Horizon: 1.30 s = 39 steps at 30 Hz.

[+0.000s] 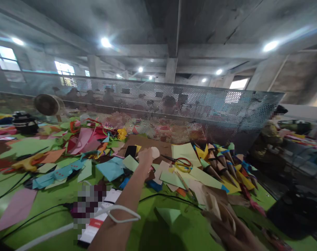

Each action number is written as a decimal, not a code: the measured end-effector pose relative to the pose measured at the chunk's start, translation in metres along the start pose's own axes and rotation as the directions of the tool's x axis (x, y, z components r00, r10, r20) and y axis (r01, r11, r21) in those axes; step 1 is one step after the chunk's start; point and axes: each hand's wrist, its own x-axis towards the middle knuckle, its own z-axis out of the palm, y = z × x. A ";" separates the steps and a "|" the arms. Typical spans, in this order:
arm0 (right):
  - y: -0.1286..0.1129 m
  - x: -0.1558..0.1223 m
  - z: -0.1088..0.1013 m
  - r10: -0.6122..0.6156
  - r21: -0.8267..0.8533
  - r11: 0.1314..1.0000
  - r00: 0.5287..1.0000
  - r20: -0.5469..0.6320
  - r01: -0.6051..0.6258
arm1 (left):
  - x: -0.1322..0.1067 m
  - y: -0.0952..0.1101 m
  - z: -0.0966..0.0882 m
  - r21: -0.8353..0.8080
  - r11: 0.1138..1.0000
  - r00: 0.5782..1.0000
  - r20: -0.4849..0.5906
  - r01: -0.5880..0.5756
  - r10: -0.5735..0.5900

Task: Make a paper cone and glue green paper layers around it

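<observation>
My left arm stretches forward over the green table, and my left hand (146,156) is closed at a small white rounded object (155,152); its exact kind is unclear. Close by lie scissors (185,165) with red and yellow handles, a dark phone (130,151) and a pale yellow-green sheet (184,152). At the lower right, my right hand (233,232), blurred and partly dark, has its fingers around folded tan paper (221,211). A small green folded paper (169,216) lies on the table between my arms.
Several paper cones (222,160) lie at the right. Cut paper covers much of the table, with a yellow-handled tool (26,163) at left. A white cable (56,230) and lit phone (103,216) are near my left forearm. Behind stands a perforated partition (213,115); a person (270,137) sits right.
</observation>
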 end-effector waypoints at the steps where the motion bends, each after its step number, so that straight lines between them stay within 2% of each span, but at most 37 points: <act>1: -0.002 0.005 0.006 0.017 0.061 0.998 1.000 -0.001 -0.017 | -0.001 0.000 -0.004 -0.010 1.000 1.000 0.001 -0.011 0.011; 5: -0.010 0.025 0.025 0.013 0.325 0.945 0.999 0.044 -0.027 | -0.017 0.017 -0.028 -0.098 0.991 0.996 -0.010 -0.092 0.091; 8: -0.013 0.038 0.035 -0.020 0.490 0.871 0.996 0.092 -0.027 | -0.047 0.040 -0.041 -0.222 0.951 0.975 0.015 -0.214 0.222; 9: -0.014 0.042 0.038 -0.029 0.536 0.844 0.996 0.085 -0.021 | -0.060 0.048 -0.043 -0.308 0.911 0.950 0.061 -0.275 0.307; 10: -0.016 0.044 0.040 -0.029 0.580 0.814 0.997 0.067 -0.015 | -0.075 0.054 -0.043 -0.544 0.790 0.904 0.125 -0.283 0.410; 11: -0.018 0.046 0.042 -0.024 0.622 0.783 0.999 0.046 -0.010 | -0.091 0.059 -0.041 -0.716 0.659 0.828 0.213 -0.228 0.518; 12: -0.020 0.048 0.044 -0.018 0.662 0.750 1.000 0.023 -0.001 | -0.107 0.064 -0.038 -0.799 0.582 0.761 0.281 -0.151 0.584; 13: -0.023 0.049 0.045 -0.016 0.698 0.716 1.000 -0.002 0.012 | -0.122 0.067 -0.034 -0.825 0.557 0.722 0.330 -0.093 0.609; 15: -0.030 0.049 0.049 -0.033 0.753 0.655 0.998 -0.048 0.058 | -0.147 0.073 -0.025 -0.821 0.571 0.680 0.402 -0.029 0.613; 16: -0.033 0.049 0.051 -0.049 0.770 0.633 0.996 -0.073 0.087 | -0.157 0.075 -0.020 -0.826 0.564 0.673 0.414 -0.006 0.613; 19: -0.039 0.049 0.056 -0.066 0.778 0.612 0.989 -0.132 0.145 | -0.174 0.080 -0.009 -0.843 0.536 0.695 0.415 0.049 0.588; 21: -0.040 0.048 0.056 -0.067 0.779 0.612 0.990 -0.121 0.137 | -0.177 0.081 -0.008 -0.836 0.546 0.716 0.420 0.065 0.558; 24: -0.038 0.048 0.054 -0.093 0.792 0.604 0.995 -0.042 0.090 | -0.180 0.078 -0.016 -0.768 0.635 0.764 0.361 -0.082 0.535; 26: -0.038 0.049 0.053 -0.101 0.785 0.616 0.995 -0.007 0.068 | -0.184 0.075 -0.023 -0.690 0.694 0.773 0.319 -0.207 0.548; 28: -0.039 0.052 0.054 -0.108 0.763 0.640 0.994 -0.023 0.087 | -0.188 0.075 -0.029 -0.626 0.730 0.769 0.313 -0.274 0.557; 30: -0.042 0.055 0.061 -0.133 0.714 0.682 0.987 -0.093 0.159 | -0.191 0.077 -0.033 -0.592 0.751 0.785 0.299 -0.293 0.542; 32: -0.046 0.061 0.068 -0.165 0.651 0.723 0.973 -0.160 0.230 | -0.191 0.079 -0.034 -0.593 0.760 0.813 0.286 -0.266 0.508; 34: -0.051 0.070 0.070 -0.195 0.588 0.761 0.961 -0.195 0.274 | -0.189 0.076 -0.035 -0.650 0.730 0.834 0.268 -0.214 0.483; 38: -0.060 0.103 0.046 -0.304 0.401 0.823 0.909 -0.286 0.402 | -0.192 0.047 -0.030 -0.810 0.578 0.867 0.216 -0.097 0.449; 39: -0.061 0.113 0.040 -0.344 0.345 0.832 0.892 -0.294 0.435 | -0.193 0.038 -0.027 -0.815 0.577 0.882 0.233 -0.052 0.409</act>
